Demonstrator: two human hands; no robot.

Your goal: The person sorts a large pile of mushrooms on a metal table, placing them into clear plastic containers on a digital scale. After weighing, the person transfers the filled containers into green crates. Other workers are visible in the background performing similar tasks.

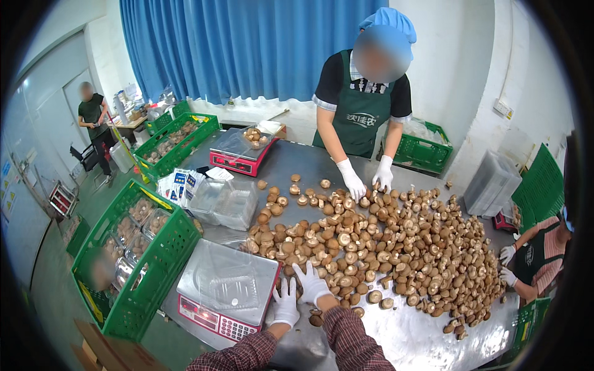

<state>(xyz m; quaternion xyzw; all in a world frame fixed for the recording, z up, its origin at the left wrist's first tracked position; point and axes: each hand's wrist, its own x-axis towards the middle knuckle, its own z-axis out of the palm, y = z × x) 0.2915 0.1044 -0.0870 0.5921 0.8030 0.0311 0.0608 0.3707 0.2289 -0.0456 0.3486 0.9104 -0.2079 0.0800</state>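
Note:
My left hand [285,303], in a white glove, rests by the right edge of a digital scale [218,283], fingers spread. My right hand [312,284], also gloved, lies at the near left edge of a large heap of shiitake mushrooms [417,246], fingers apart, touching some of them. A few mushrooms lie between the two hands; whether either palm covers one is hidden. An open clear plastic container [232,290] stands on the scale's steel plate. Behind the scale are stacked clear plastic containers [225,201] and printed labels [182,185].
Green crates of packed mushrooms stand at the left [171,250] and back left [204,125]. A co-worker [359,102] handles mushrooms across the steel table [292,162], beside a second scale [241,157]. Another co-worker [533,259] is at the right. A person [93,113] stands far left.

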